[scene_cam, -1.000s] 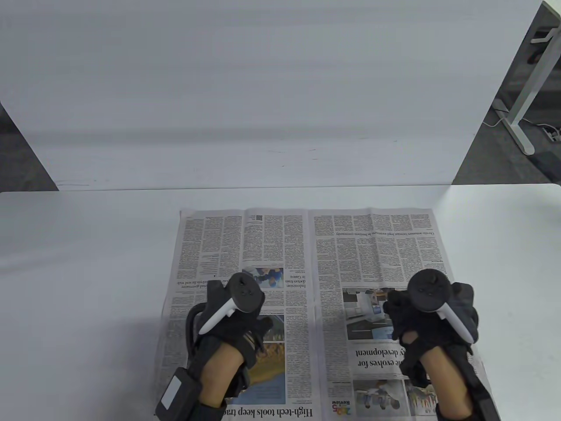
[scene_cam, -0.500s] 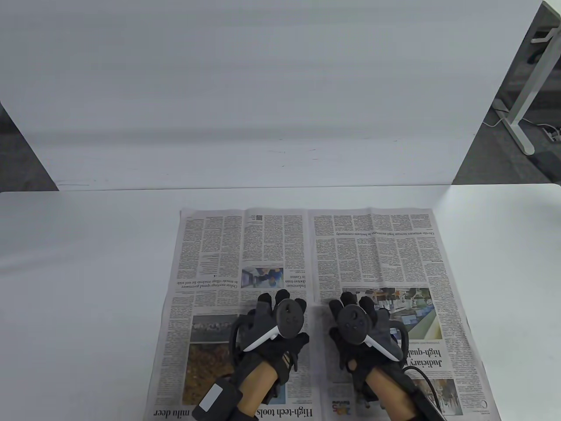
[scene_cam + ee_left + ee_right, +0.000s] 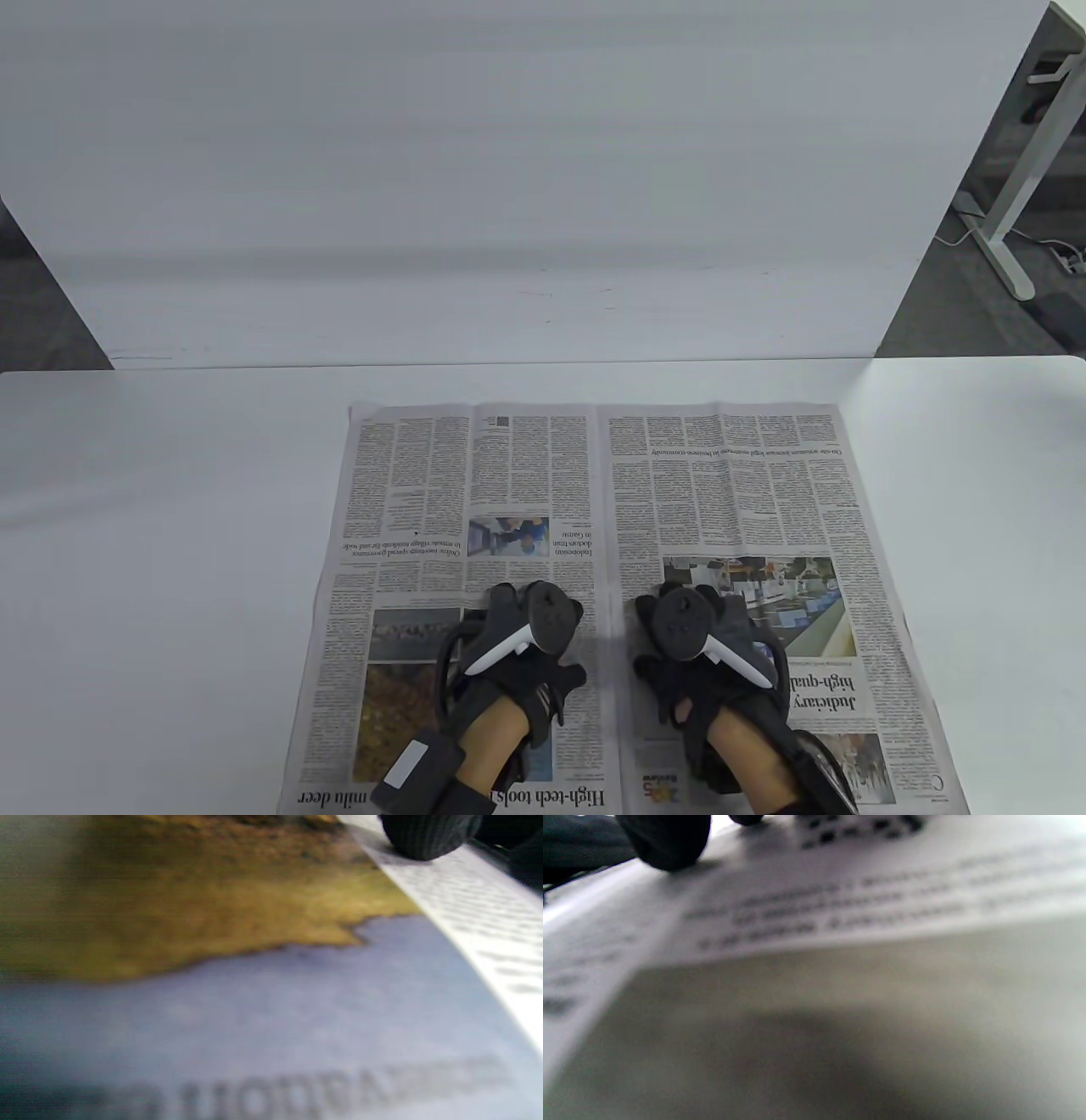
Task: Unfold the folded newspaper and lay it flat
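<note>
The newspaper [image 3: 721, 492] lies opened as a two-page spread on the white table [image 3: 153, 526], its centre fold running away from me. My left hand [image 3: 528, 613] rests palm down on the left page just beside the fold. My right hand [image 3: 689, 608] rests palm down on the right page just beside the fold. Both hold nothing. In the left wrist view a gloved fingertip [image 3: 428, 836] touches the paper next to a brown and blue photo [image 3: 212, 942]. In the right wrist view a fingertip [image 3: 666, 840] touches the printed page [image 3: 840, 899].
A white panel [image 3: 509, 212] stands upright behind the table's far edge. A white desk leg [image 3: 1018, 170] and dark floor show at the far right. Bare table lies on both sides of the paper.
Both hands have moved from the outer parts of the pages inward to the centre fold, then slid slightly toward me. The paper stays in place.
</note>
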`<action>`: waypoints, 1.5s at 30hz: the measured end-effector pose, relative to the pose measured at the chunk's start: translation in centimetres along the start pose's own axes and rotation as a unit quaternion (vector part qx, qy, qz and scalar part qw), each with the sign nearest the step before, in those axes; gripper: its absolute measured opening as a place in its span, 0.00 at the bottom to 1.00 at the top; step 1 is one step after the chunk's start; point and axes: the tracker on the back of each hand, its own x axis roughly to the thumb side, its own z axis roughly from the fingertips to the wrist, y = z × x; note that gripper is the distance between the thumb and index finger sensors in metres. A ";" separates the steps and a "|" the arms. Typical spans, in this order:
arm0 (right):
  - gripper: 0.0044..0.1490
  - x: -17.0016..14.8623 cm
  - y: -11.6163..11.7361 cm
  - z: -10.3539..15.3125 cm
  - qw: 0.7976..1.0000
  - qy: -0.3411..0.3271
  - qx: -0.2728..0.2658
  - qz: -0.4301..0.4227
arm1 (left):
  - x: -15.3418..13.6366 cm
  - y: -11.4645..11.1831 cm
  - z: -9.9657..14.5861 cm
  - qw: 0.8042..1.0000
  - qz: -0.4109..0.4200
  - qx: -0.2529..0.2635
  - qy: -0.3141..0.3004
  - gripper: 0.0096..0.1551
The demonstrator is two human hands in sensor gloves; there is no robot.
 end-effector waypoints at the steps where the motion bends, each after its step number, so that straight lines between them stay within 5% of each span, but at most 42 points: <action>1: 0.46 0.0 0.0 0.0 1.000 0.002 0.000 0.000 | -0.2 0.0 0.0 1.000 0.002 0.002 0.001 0.44; 27: 0.47 -7.9 -2.2 -0.3 0.992 0.113 -0.018 -0.057 | -9.1 1.5 1.0 0.987 0.090 0.052 0.125 0.45; 45: 0.48 -14.9 -3.7 0.8 0.964 0.229 -0.050 -0.122 | -14.9 2.2 2.4 0.957 0.150 0.082 0.233 0.45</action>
